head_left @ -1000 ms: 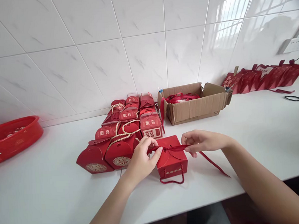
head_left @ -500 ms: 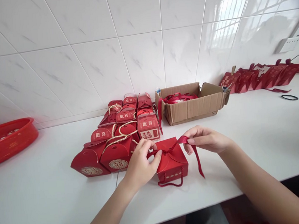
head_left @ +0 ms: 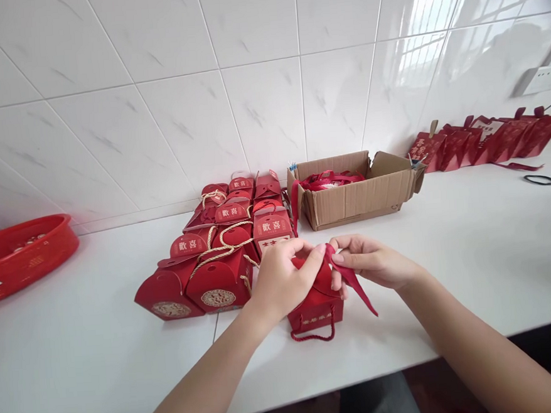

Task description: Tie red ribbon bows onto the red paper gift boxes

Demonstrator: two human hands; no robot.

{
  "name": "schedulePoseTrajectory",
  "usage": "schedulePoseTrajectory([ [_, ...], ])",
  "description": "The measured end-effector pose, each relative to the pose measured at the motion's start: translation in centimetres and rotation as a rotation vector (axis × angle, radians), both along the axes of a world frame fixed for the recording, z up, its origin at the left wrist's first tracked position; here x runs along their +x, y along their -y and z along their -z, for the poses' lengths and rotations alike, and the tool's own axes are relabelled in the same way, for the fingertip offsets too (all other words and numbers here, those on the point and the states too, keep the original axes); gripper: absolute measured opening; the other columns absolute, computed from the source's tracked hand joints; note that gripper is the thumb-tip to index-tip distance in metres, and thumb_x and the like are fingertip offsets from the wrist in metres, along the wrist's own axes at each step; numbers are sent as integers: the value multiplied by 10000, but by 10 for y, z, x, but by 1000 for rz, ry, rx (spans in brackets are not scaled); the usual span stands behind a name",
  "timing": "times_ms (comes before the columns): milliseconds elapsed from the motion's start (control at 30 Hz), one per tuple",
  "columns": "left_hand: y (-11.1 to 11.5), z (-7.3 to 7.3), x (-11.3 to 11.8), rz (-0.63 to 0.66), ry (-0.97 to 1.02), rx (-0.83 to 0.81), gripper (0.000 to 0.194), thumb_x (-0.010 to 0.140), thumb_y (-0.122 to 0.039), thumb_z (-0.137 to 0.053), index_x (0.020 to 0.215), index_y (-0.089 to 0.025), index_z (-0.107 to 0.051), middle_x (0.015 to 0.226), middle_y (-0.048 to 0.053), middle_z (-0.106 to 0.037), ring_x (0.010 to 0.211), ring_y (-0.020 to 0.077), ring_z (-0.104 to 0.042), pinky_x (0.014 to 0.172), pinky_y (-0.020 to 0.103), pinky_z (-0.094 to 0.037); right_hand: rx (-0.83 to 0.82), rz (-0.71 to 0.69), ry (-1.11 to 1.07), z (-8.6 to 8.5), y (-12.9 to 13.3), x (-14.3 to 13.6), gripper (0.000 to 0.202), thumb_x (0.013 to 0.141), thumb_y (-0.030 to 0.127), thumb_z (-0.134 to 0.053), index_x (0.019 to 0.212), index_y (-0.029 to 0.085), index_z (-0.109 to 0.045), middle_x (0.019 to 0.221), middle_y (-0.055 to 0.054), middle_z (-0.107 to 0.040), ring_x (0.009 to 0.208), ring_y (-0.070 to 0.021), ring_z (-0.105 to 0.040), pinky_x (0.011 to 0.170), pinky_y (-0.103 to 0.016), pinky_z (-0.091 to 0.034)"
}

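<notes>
A small red gift box [head_left: 315,314] with a twisted cord handle [head_left: 315,337] stands on the white counter in front of me. Dark red ribbon [head_left: 356,284] runs over its top, and one tail hangs off to the right. My left hand [head_left: 290,275] reaches across the box lid, thumb and fingers pinching the ribbon near its upper end. Close beside it, my right hand [head_left: 368,260] also pinches the ribbon between thumb and fingers. The ribbon's knot on the lid is hidden behind my left hand.
Red gift boxes [head_left: 218,273] with gold cords are grouped to the left. Behind stands a cardboard box [head_left: 355,201] holding red ribbons [head_left: 330,180]. A red basin [head_left: 28,255] sits far left. Red bags [head_left: 478,142] line the wall at right, near a black ring [head_left: 540,180].
My left hand has moved right and up over the lid, meeting the right hand at the ribbon. Both hands are now close together, and the ribbon between them is bunched.
</notes>
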State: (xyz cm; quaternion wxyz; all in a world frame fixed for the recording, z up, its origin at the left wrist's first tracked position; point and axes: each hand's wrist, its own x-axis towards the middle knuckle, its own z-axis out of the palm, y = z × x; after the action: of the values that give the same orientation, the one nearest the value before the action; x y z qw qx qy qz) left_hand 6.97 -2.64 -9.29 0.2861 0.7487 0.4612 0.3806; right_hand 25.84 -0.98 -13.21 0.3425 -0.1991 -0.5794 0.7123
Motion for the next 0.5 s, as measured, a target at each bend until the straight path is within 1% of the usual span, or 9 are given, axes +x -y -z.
schedulePoseTrajectory([
  [67,-3,1,-1,-1,-35,-21,259,842,-338,-537,639,-185,-590,666,-3,-637,657,148,-573,650,274,-447,-26,71,62,0,-1,0,206,826,331,-660,774,148,-581,672,-21,-666,519,-98,-591,487,-211,-435],
  [100,-4,1,-2,-2,-32,-28,228,838,-315,-535,662,-185,-600,682,-4,-641,659,144,-575,643,267,-449,-36,119,101,-1,-2,0,219,799,340,-687,762,146,-594,626,2,-629,479,-75,-540,434,-187,-380],
  [167,-6,1,-5,-7,4,-19,167,826,-280,-541,713,-185,-620,727,0,-657,682,142,-591,644,255,-461,-48,203,175,-2,-2,-1,236,763,363,-717,828,154,-628,548,51,-538,425,-42,-425,377,-168,-279],
  [200,-7,1,-5,-8,18,-4,147,821,-269,-543,737,-185,-628,755,4,-667,700,144,-602,649,251,-468,-48,226,204,-2,-2,-3,262,751,371,-725,885,164,-637,530,68,-500,417,-36,-382,370,-168,-253],
  [267,-8,2,-5,-11,12,53,122,815,-253,-545,765,-187,-634,795,12,-680,737,153,-619,666,254,-483,-25,226,245,-4,-1,-6,314,741,383,-729,957,172,-643,528,79,-458,428,-37,-333,377,-175,-232],
  [300,-8,2,-5,-14,-10,91,116,813,-247,-545,767,-189,-635,801,15,-681,749,158,-622,681,262,-489,0,212,258,-4,0,-8,315,741,388,-727,950,165,-651,530,78,-442,437,-38,-315,384,-181,-226],
  [400,-8,2,-5,-27,-101,201,99,810,-241,-553,769,-201,-634,797,19,-675,767,173,-618,734,301,-494,70,195,270,-4,3,-15,276,735,404,-720,810,144,-662,526,73,-402,450,-38,-274,401,-198,-198],
  [433,-8,3,-6,-34,-113,224,94,815,-246,-554,777,-204,-630,806,21,-672,783,177,-615,750,308,-493,74,208,267,-4,5,-17,276,733,409,-719,764,142,-654,532,68,-409,454,-38,-278,407,-200,-200],
  [500,-6,7,-14,-62,-97,235,93,836,-276,-550,822,-209,-613,859,31,-666,833,184,-610,776,312,-489,54,264,255,-3,7,-21,283,729,416,-719,723,144,-644,569,47,-464,475,-46,-340,426,-200,-245],
])
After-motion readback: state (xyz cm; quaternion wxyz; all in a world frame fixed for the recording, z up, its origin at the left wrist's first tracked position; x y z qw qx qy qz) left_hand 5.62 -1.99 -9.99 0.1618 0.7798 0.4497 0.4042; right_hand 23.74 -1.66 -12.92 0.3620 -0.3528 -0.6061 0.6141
